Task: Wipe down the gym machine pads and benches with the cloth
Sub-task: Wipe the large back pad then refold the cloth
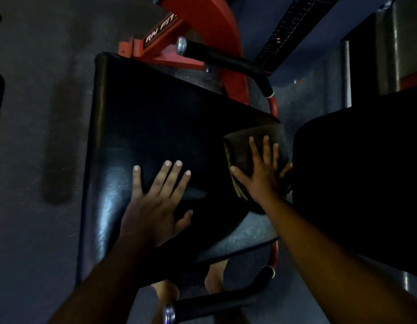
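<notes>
The cloth (249, 157) is pressed flat at the seat pad's (156, 118) right edge under the right hand (263, 174), fingers spread. The unwiped pad stretches leftward and far. The left hand (156, 197), fingers straight, is rested flat on the pad, nearer the middle.

left hand (153, 204) flat, right hand (264, 174) flat — fingers (266, 148) spread

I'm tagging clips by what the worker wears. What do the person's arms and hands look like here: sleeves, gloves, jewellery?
Both forearms are bare as far as the frame shows, with no sleeve in view. The left hand and the right hand wear no gloves. No watch, ring or wristband shows, though the light is dim. The fingernails look short and unpainted.
</notes>
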The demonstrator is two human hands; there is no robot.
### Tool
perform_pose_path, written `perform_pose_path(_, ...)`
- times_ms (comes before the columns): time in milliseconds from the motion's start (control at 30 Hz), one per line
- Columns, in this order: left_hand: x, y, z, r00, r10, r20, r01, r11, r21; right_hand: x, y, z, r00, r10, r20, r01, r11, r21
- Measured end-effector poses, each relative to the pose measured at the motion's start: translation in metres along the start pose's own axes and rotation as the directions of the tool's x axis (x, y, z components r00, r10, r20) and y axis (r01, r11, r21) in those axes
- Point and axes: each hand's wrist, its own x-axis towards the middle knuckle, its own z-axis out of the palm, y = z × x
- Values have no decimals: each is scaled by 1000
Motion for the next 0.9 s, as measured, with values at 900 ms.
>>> perform_pose_path(900,0,1,4,1000,-13,3,13,999,33,28,-42,-8,995,93,-47,-91,995,27)
